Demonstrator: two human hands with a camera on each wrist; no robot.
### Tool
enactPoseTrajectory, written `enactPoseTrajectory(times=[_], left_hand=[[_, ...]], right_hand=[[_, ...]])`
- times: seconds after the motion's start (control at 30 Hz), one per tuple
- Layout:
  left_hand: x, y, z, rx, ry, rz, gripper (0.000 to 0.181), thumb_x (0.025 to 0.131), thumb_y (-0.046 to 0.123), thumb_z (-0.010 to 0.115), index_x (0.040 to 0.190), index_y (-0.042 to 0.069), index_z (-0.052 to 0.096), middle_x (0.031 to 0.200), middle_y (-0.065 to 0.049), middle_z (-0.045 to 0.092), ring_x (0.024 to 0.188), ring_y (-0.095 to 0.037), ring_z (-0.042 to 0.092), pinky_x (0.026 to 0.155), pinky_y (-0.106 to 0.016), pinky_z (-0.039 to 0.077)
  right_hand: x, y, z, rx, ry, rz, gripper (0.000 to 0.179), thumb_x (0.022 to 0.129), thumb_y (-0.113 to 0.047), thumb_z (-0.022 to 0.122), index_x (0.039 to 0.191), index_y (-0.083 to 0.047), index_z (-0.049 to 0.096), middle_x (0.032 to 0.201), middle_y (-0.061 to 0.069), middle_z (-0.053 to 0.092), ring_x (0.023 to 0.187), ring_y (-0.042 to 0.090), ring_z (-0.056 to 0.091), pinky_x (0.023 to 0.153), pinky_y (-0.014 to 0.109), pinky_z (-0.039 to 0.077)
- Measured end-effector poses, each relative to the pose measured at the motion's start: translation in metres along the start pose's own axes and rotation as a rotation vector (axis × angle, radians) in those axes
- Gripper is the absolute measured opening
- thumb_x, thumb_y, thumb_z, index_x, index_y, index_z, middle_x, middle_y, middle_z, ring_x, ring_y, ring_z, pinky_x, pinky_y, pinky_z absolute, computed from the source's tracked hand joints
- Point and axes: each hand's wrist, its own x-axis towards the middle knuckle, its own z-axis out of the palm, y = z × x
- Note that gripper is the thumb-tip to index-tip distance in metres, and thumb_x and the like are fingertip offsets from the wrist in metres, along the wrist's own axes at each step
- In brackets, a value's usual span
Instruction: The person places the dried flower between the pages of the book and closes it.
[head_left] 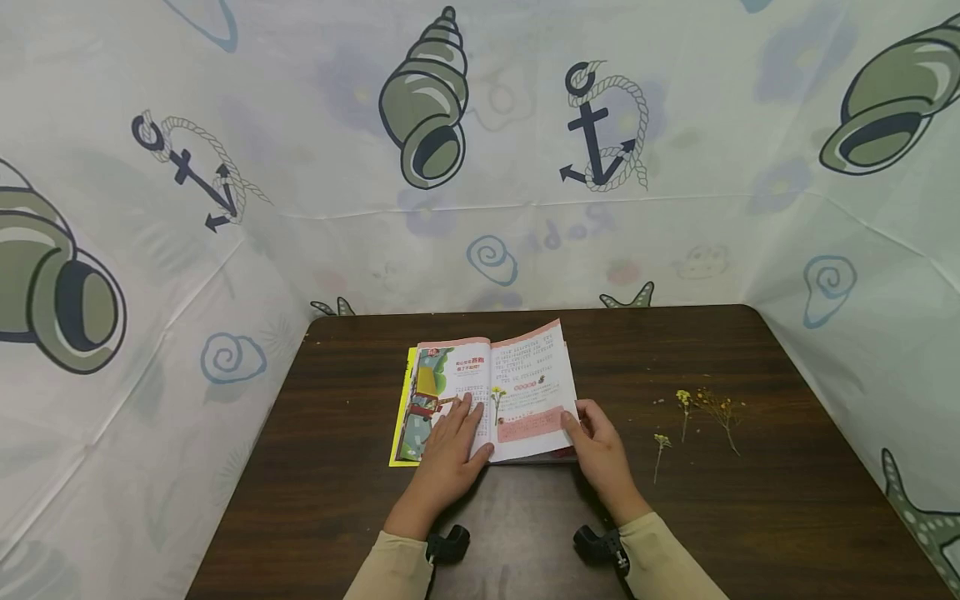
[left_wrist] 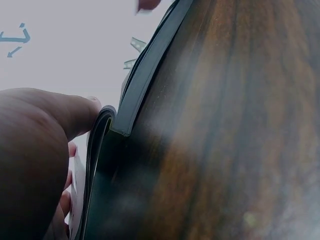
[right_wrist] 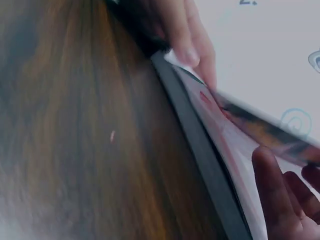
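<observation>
An open book [head_left: 450,375] with printed pages lies on the table, its yellow cover edge showing at left. My left hand [head_left: 450,446] rests on the left page with fingers stretched out, the thumb near the gutter. My right hand [head_left: 602,454] pinches the outer edge of the right page [head_left: 525,375], thumb on top and fingers behind. In the right wrist view that page [right_wrist: 270,131] is lifted at a slant above the pages under it, beside the right fingers [right_wrist: 272,185]. A small yellow flower sprig [head_left: 497,400] lies on the right page near the gutter.
Dried yellow flower sprigs lie to the right on the dark wooden table [head_left: 337,467]: a short one [head_left: 661,450], another [head_left: 683,404] and a branching one [head_left: 722,412]. Tiny crumbs are scattered around them. Printed cloth [head_left: 517,242] surrounds the table at the back and sides.
</observation>
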Motion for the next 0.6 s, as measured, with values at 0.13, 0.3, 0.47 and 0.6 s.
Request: enactPoseTrajectory(times=[0.13, 0.3, 0.47, 0.6], left_hand=[[0.0, 0.0, -0.001, 0.004, -0.011, -0.007, 0.075, 0.109, 0.044, 0.063, 0.174, 0.022, 0.032, 0.185, -0.002, 0.017, 0.173, -0.028, 0.012, 0.138, -0.061, 0.014], [-0.001, 0.0, -0.002, 0.001, -0.023, -0.02, 0.076, 0.109, 0.045, 0.063, 0.174, 0.023, 0.031, 0.185, -0.001, 0.017, 0.173, -0.028, 0.012, 0.138, -0.061, 0.014], [-0.001, -0.001, -0.002, 0.005, -0.022, -0.015, 0.074, 0.109, 0.046, 0.062, 0.173, 0.022, 0.033, 0.185, -0.002, 0.019, 0.173, -0.03, 0.014, 0.137, -0.062, 0.015], [-0.001, -0.001, -0.002, 0.001, -0.022, -0.014, 0.074, 0.109, 0.046, 0.062, 0.173, 0.022, 0.034, 0.185, -0.002, 0.019, 0.173, -0.029, 0.014, 0.137, -0.061, 0.015]], right_hand=[[-0.001, 0.001, -0.001, 0.112, -0.163, -0.043, 0.044, 0.117, -0.029, 0.053, 0.155, -0.008, 0.05, 0.147, 0.021, 0.055, 0.12, 0.011, 0.062, 0.099, 0.018, 0.054], [-0.002, 0.007, 0.004, 0.173, -0.411, -0.116, 0.056, 0.118, -0.021, 0.046, 0.169, -0.01, 0.028, 0.17, 0.022, 0.033, 0.15, 0.014, 0.046, 0.117, 0.014, 0.043], [-0.008, 0.009, 0.009, -0.075, -0.498, -0.154, 0.07, 0.112, -0.019, 0.06, 0.173, -0.019, 0.025, 0.174, 0.011, 0.035, 0.161, 0.033, 0.038, 0.123, 0.017, 0.036], [-0.011, 0.009, 0.013, -0.283, -0.544, -0.235, 0.081, 0.107, -0.024, 0.071, 0.174, -0.018, 0.026, 0.176, 0.004, 0.035, 0.165, 0.03, 0.033, 0.131, 0.022, 0.025]])
